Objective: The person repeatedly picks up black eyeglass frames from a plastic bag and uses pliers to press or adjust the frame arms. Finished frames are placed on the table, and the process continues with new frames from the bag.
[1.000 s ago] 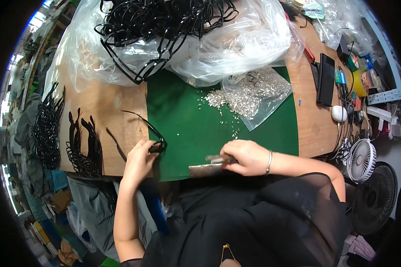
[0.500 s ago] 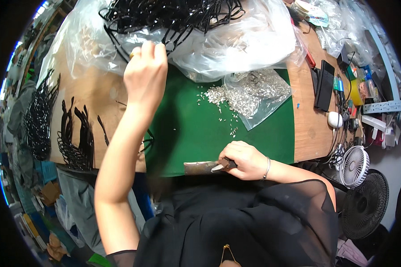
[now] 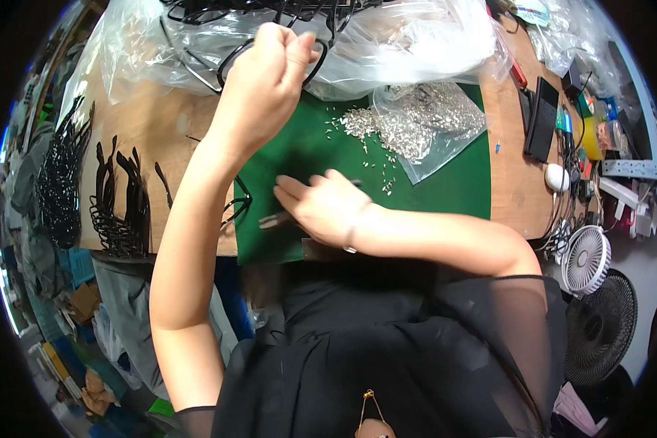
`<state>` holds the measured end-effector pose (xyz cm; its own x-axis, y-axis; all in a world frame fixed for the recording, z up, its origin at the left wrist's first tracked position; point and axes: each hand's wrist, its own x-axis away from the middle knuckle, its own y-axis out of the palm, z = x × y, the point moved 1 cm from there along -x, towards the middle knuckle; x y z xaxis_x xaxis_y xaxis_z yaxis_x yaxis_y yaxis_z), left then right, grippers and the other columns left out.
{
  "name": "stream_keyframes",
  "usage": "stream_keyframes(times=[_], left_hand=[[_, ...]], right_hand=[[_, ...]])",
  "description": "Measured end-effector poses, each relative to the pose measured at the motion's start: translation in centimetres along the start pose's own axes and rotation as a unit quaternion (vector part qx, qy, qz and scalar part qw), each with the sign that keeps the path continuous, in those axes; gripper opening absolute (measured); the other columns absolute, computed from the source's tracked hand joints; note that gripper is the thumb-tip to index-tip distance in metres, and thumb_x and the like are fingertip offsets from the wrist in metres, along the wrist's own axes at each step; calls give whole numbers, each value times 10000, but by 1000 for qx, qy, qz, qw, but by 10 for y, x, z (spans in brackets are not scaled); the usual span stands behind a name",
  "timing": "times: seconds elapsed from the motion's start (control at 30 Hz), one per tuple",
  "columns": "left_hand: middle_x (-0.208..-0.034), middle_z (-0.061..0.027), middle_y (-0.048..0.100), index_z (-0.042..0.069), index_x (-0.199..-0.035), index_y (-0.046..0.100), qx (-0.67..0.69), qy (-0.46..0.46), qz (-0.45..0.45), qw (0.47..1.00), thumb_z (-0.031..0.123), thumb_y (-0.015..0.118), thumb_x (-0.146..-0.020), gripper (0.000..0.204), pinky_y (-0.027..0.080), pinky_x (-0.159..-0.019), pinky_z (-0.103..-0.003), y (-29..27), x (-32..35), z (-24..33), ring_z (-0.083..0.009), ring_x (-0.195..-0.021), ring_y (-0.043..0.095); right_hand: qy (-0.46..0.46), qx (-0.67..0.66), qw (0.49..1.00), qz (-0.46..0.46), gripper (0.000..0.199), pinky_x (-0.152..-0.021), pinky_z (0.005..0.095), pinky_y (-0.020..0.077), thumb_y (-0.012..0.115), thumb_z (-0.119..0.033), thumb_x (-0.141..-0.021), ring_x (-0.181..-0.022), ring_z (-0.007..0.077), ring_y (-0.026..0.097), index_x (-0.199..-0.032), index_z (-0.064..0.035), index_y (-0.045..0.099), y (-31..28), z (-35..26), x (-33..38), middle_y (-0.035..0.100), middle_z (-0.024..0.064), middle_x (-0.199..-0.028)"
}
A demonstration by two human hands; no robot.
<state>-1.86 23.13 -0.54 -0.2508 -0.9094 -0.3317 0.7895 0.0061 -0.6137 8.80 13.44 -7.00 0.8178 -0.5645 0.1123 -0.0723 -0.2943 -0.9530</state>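
Observation:
My left hand (image 3: 266, 80) is closed on a black eyeglass frame (image 3: 228, 64) beside the clear plastic sheeting; the dark rims show on both sides of the fingers. My right hand (image 3: 325, 208) is over the green mat (image 3: 431, 219), holding a blurred hand tool (image 3: 274, 220) with a dull metal tip; its kind is hard to make out. Another black eyeglass frame (image 3: 239, 203) lies at the mat's left side. At the mat's front edge, a dark bar (image 3: 315, 250) is partly hidden below my right hand. Small silvery parts (image 3: 359, 123) spill from a clear plastic bag (image 3: 431, 135).
More black frames (image 3: 270, 11) are heaped on plastic sheeting (image 3: 416, 47) at the back. Stacked frames (image 3: 120, 208) and a dark bundle (image 3: 60, 182) stand left. A phone (image 3: 542, 120), a white case (image 3: 557, 177), cables and two fans (image 3: 586, 263) are on the right.
My right hand has left the bar at the front edge and moved left and farther over the mat, with the tool. My left hand has shifted farther away and right, now with an eyeglass frame.

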Motion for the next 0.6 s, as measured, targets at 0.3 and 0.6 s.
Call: stream_keyframes(times=[0.3,0.6], left_hand=[[-735,-117,633,82,-972,450,401,-104,-88,906,338,489,-886,273,319,-351,-130,-11,9,21,-32,-414,404],[-1153,-186,519,-50,-1298,256,654,-153,26,740,225,317,-931,463,499,-632,-271,-27,85,46,-28,-443,433]], right_hand=[[164,133,976,56,429,-591,324,412,530,-185,-740,-649,187,561,-1119,14,501,12,28,84,484,121,-1175],[200,-118,965,126,382,-631,377,478,627,-193,-710,-698,295,574,-1018,-12,490,-17,52,127,515,155,-987]])
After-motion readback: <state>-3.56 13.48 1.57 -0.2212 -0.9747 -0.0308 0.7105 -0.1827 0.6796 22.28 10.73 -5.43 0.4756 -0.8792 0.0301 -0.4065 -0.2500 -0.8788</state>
